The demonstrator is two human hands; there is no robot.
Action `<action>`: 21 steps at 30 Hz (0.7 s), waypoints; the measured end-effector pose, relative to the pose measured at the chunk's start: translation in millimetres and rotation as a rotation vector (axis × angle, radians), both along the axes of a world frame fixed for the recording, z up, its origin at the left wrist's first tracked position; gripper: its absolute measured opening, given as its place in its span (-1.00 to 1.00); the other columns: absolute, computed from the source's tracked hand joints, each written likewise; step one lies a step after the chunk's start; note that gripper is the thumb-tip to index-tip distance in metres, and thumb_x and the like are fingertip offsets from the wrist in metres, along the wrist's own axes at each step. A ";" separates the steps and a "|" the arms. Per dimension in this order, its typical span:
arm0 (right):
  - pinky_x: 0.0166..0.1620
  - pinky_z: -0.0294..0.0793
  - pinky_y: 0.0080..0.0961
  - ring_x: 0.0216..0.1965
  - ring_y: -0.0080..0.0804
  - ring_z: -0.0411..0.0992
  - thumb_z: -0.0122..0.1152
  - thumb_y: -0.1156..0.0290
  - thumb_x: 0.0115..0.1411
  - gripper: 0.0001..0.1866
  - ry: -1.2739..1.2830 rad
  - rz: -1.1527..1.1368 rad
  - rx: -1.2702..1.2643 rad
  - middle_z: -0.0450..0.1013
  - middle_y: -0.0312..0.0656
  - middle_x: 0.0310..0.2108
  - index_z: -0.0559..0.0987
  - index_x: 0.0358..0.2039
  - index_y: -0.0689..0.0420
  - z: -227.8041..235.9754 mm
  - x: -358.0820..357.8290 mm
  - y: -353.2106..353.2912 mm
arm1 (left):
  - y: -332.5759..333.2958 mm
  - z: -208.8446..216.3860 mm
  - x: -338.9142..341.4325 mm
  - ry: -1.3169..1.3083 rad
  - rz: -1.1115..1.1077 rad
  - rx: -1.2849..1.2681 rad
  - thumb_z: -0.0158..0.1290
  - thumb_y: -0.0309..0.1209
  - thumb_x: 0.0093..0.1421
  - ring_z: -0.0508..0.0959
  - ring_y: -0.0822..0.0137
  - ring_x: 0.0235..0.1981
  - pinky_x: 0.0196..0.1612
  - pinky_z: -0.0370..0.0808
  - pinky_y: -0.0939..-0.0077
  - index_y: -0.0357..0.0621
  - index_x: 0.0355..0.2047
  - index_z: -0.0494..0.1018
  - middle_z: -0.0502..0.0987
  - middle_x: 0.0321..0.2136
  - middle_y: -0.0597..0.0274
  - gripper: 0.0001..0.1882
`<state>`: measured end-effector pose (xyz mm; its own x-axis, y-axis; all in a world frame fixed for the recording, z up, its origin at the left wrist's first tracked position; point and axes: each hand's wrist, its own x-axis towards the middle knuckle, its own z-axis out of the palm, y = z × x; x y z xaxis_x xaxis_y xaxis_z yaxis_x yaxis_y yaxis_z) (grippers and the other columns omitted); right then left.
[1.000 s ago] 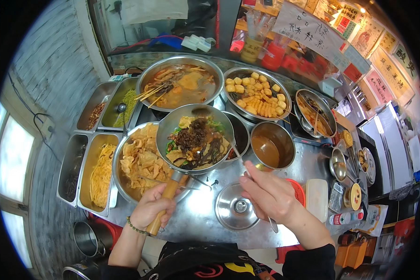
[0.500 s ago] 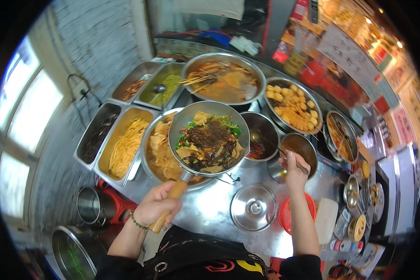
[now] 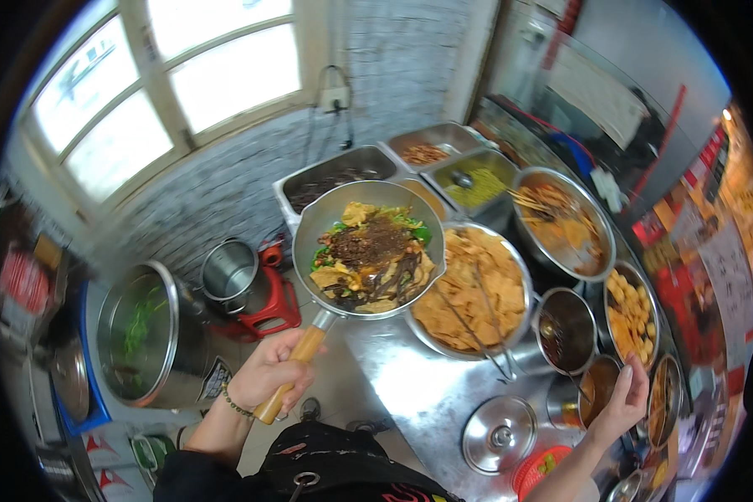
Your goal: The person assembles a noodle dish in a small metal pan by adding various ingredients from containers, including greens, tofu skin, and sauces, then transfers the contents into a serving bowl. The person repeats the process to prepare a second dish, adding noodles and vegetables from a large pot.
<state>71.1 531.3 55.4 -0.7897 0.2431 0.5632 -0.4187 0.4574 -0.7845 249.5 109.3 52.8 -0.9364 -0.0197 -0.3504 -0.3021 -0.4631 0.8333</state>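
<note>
- Presently, left hand [image 3: 264, 373] closed around wooden handle [image 3: 310, 341] of pan [image 3: 393, 192].
- Pan held raised, bearing mixed food [image 3: 375, 255]; metal basin [image 3: 526, 272] of yellow crisps just to its right.
- Right hand [image 3: 622, 403] raised beside sauce pot [image 3: 566, 402]; grip cannot be determined.
- Lid [image 3: 487, 448] lies on steel table [image 3: 410, 376].

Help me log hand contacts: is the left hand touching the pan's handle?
Touching. The head view shows the left hand closed around the wooden handle, whose two ends show beyond the grip.
</note>
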 end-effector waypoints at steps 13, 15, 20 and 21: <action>-0.40 0.31 -0.68 -0.48 -0.63 0.30 0.17 0.49 0.11 -0.82 -0.289 0.750 0.281 0.39 -0.32 -0.53 0.52 -0.32 0.35 -29.8 100.3 -317.7 | -155.3 14.4 259.1 0.012 0.341 -0.051 -0.01 -0.52 0.10 0.31 0.56 -0.82 -0.78 0.25 0.70 -0.33 -0.06 0.24 0.34 -0.67 0.29 -0.62; -0.36 0.37 -0.63 -0.46 -0.59 0.36 0.17 0.48 0.10 -0.80 -0.360 0.934 0.301 0.45 -0.26 -0.51 0.53 -0.32 0.36 -26.0 123.5 -386.1 | -176.0 12.6 310.4 -0.026 0.404 -0.115 -0.01 -0.51 0.11 0.33 0.56 -0.80 -0.76 0.28 0.71 -0.33 -0.06 0.24 0.34 -0.67 0.30 -0.63; -0.40 0.40 -0.56 -0.54 -0.54 0.40 0.21 0.43 0.06 -0.80 -0.221 1.278 0.580 0.48 -0.17 -0.59 0.56 -0.33 0.30 14.5 201.3 -553.8 | -190.3 32.8 421.0 -0.135 0.756 -0.129 -0.01 -0.52 0.10 0.34 0.55 -0.80 -0.77 0.28 0.70 -0.32 -0.07 0.25 0.34 -0.67 0.28 -0.64; -0.41 0.39 -0.53 -0.56 -0.51 0.40 0.21 0.41 0.06 -0.79 -0.172 1.349 0.593 0.48 -0.14 -0.60 0.56 -0.34 0.29 24.5 212.8 -583.8 | -192.0 32.3 438.0 -0.135 0.820 -0.122 -0.01 -0.52 0.10 0.33 0.54 -0.80 -0.77 0.28 0.69 -0.32 -0.08 0.25 0.35 -0.67 0.28 -0.64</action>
<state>284.0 -52.5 79.9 -0.2922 -0.9363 0.1946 -0.7011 0.0713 -0.7095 687.5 -82.7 85.1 -0.5592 -0.7209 -0.4094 -0.0092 -0.4884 0.8725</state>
